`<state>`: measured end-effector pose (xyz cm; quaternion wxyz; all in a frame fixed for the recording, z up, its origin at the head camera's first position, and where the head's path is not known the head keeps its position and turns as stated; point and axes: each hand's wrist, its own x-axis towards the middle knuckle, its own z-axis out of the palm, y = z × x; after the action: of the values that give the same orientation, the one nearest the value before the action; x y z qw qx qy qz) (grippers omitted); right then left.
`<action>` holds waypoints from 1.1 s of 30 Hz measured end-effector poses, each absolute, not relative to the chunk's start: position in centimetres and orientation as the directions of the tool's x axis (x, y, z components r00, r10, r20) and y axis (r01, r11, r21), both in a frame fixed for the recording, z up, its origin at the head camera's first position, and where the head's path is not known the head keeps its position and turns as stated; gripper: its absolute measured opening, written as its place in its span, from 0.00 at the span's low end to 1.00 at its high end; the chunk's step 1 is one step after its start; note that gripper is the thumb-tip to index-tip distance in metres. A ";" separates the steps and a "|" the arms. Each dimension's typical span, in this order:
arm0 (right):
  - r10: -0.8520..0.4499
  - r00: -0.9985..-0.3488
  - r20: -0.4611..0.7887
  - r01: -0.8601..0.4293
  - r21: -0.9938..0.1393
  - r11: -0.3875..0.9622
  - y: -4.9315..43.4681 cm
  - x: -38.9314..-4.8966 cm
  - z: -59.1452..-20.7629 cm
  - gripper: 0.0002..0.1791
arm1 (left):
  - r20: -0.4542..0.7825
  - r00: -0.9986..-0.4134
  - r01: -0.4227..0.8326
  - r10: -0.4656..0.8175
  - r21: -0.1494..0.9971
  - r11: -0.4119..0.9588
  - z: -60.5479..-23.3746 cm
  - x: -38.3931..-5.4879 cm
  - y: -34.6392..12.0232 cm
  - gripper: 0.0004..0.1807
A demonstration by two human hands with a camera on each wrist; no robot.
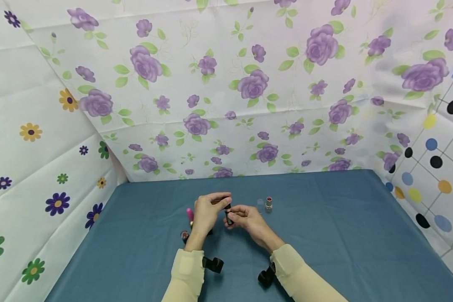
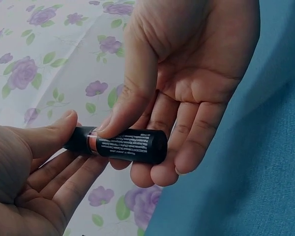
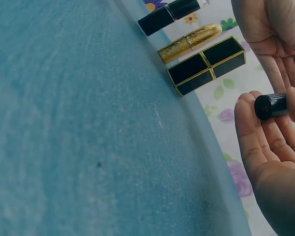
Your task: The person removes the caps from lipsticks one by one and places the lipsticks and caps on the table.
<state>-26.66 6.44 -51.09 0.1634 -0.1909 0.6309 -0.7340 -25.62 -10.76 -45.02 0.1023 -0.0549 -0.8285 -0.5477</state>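
Observation:
Between both hands is a black lipstick tube [image 2: 132, 146] with fine white print and a clear, orange-tinted band near its cap. My left hand [image 1: 206, 213] pinches the cap end between thumb and fingers, above the right hand in the head view. My right hand [image 1: 249, 220] grips the printed body, its thumb laid along the tube near the band. In the right wrist view the tube's round black base [image 3: 265, 107] sticks out past the right fingers.
An uncapped red lipstick [image 1: 269, 203] stands upright beside a clear cap [image 1: 261, 205]. Left of the hands are a pink-topped lipstick [image 1: 190, 214] and another lipstick [image 1: 184, 235]. The right wrist view shows a gold tube [image 3: 189, 43], a square black gold-edged tube [image 3: 206, 66] and a black tube [image 3: 167, 17].

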 end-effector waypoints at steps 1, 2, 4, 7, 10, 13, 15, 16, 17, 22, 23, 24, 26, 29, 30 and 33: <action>-0.480 -0.874 0.074 -0.001 -0.989 -0.150 6.4 -26.7 -51.1 0.25 | 0.228 -0.973 0.201 -0.024 0.898 0.392 -45.0 -25.6 -10.8 0.11; -0.480 -0.874 0.074 -0.001 -0.989 -0.149 6.4 -26.7 -51.0 0.25 | 0.229 -0.973 0.201 -0.026 0.899 0.389 -45.0 -25.6 -10.8 0.11; -0.479 -0.874 0.075 -0.002 -0.988 -0.152 6.4 -26.7 -50.9 0.25 | 0.229 -0.973 0.200 -0.031 0.901 0.386 -45.0 -25.6 -10.8 0.12; -0.477 -0.875 0.078 -0.003 -0.988 -0.155 6.4 -26.7 -50.8 0.26 | 0.235 -0.971 0.204 -0.036 0.903 0.379 -44.9 -25.7 -10.8 0.12; -0.475 -0.876 0.080 -0.006 -0.988 -0.155 6.3 -26.7 -50.7 0.26 | 0.235 -0.971 0.204 -0.038 0.905 0.374 -44.8 -25.7 -10.8 0.12; -0.475 -0.876 0.080 -0.010 -0.989 -0.149 6.3 -26.6 -50.6 0.26 | 0.233 -0.972 0.203 -0.036 0.905 0.374 -44.8 -25.7 -10.8 0.11; -0.475 -0.877 0.081 -0.012 -0.989 -0.146 6.3 -26.6 -50.5 0.26 | 0.231 -0.972 0.201 -0.035 0.904 0.377 -44.8 -25.7 -10.9 0.11; -0.474 -0.877 0.081 -0.012 -0.989 -0.145 6.3 -26.6 -50.5 0.26 | 0.230 -0.973 0.200 -0.035 0.904 0.379 -44.7 -25.7 -10.9 0.11; -0.475 -0.876 0.082 -0.014 -0.989 -0.145 6.3 -26.6 -50.5 0.26 | 0.229 -0.973 0.199 -0.035 0.903 0.380 -44.7 -25.7 -10.9 0.12; -0.471 -0.877 0.095 -0.034 -0.990 -0.136 6.3 -26.5 -50.4 0.24 | 0.228 -0.973 0.197 -0.037 0.904 0.379 -44.6 -25.7 -10.9 0.12; -0.469 -0.878 0.099 -0.042 -0.991 -0.130 6.3 -26.5 -50.4 0.23 | 0.226 -0.973 0.196 -0.037 0.906 0.375 -44.6 -25.7 -10.9 0.12; -0.465 -0.879 0.103 -0.049 -0.991 -0.126 6.3 -26.5 -50.4 0.23 | 0.224 -0.974 0.195 -0.037 0.908 0.370 -44.6 -25.6 -10.9 0.11; -0.460 -0.881 0.109 -0.063 -0.992 -0.113 6.4 -26.5 -50.4 0.22 | 0.219 -0.975 0.192 -0.036 0.913 0.361 -44.7 -25.6 -10.9 0.11; -0.453 -0.884 0.112 -0.076 -0.992 -0.097 6.4 -26.5 -50.5 0.21 | 0.208 -0.978 0.184 -0.032 0.920 0.346 -44.8 -25.6 -10.9 0.11; -0.452 -0.885 0.113 -0.080 -0.993 -0.092 6.4 -26.4 -50.6 0.21 | 0.205 -0.978 0.182 -0.031 0.921 0.344 -44.8 -25.6 -10.9 0.12; -0.451 -0.884 0.118 -0.093 -0.993 -0.078 6.5 -26.4 -50.6 0.19 | 0.193 -0.981 0.173 -0.030 0.928 0.330 -44.9 -25.6 -10.9 0.12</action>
<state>-26.39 6.46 -50.61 0.1269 -0.2041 0.6672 -0.7051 -25.57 -10.88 -44.92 0.0880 -0.0439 -0.8106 -0.5773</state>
